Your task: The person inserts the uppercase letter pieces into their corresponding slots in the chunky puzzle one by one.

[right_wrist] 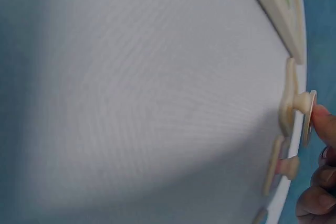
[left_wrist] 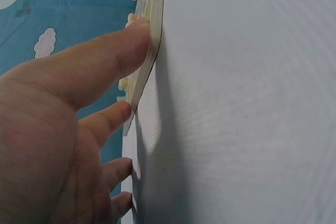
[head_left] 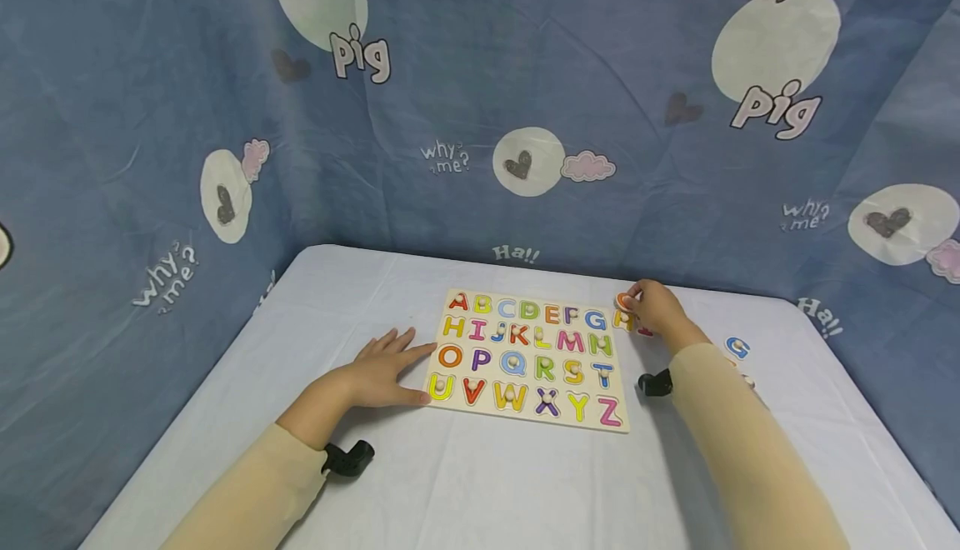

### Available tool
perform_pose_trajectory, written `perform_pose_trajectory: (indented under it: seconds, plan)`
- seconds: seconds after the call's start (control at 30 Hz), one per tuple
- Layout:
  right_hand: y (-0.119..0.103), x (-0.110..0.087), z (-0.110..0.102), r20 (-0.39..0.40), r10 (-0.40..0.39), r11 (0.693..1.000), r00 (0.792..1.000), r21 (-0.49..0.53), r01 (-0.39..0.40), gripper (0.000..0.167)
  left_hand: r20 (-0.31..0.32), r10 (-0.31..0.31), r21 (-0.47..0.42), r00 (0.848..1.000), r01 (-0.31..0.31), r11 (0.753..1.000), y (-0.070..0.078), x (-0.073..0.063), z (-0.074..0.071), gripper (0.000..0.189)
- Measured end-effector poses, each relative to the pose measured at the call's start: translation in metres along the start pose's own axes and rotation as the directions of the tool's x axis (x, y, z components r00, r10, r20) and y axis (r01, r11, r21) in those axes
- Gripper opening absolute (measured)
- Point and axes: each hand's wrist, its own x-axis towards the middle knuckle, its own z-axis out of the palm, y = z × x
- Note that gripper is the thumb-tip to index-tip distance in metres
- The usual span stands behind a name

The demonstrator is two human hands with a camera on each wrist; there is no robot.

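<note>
My left hand [head_left: 382, 371] lies spread at the left side of the wooden alphabet puzzle board [head_left: 525, 427]. Its thumb [left_wrist: 126, 48] presses the board's near corner, and the index fingertip touches the left edge. Beyond the board's far right corner, my right hand [head_left: 657, 307] pinches an orange rounded letter piece [head_left: 622, 301] by its edge. In the right wrist view that thin piece [right_wrist: 311, 121] is held upright above the table pieces. Below the hand lie a yellow H piece [head_left: 622, 321] and a pink I piece [head_left: 645, 331], both partly covered.
A blue G piece [head_left: 737, 347] lies on the white tablecloth [head_left: 480, 492] right of the right forearm, with more pieces partly hidden by the sleeve. Many knobbed letters sit in the board. A blue patterned curtain [head_left: 450, 225] surrounds the table's back and sides.
</note>
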Motion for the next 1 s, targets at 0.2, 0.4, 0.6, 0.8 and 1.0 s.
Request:
perform_pose_trajectory:
  seconds: [0.2, 0.4, 0.6, 0.8, 1.0]
  plan:
    - [-0.014, -0.020, -0.005, -0.039, -0.089, 0.996, 0.995, 0.018, 0.090, 0.027, 0.001, -0.003, -0.006, 1.000, 0.003, 1.000, 0.001, -0.001, -0.001, 0.088]
    - [-0.038, -0.044, -0.001, -0.059, -0.244, 0.970, 0.968, -0.006, 0.244, 0.024, 0.007, -0.005, -0.007, 1.000, 0.005, 1.000, 0.001, 0.000, -0.002, 0.088]
    - [-0.070, -0.068, 0.010, -0.027, -0.357, 0.934, 0.934, -0.009, 0.357, 0.021, 0.003, -0.008, 0.000, 1.000, 0.008, 1.000, 0.001, 0.000, 0.000, 0.089]
    - [-0.105, -0.087, 0.025, 0.025, -0.455, 0.890, 0.890, 0.010, 0.455, 0.017, 0.007, -0.003, 0.001, 1.000, 0.003, 1.000, 0.000, 0.001, 0.000, 0.089]
    - [-0.136, -0.099, 0.045, 0.062, -0.523, 0.852, 0.850, 0.032, 0.522, 0.015, 0.003, -0.001, 0.000, 1.000, 0.001, 1.000, 0.000, 0.001, 0.000, 0.088]
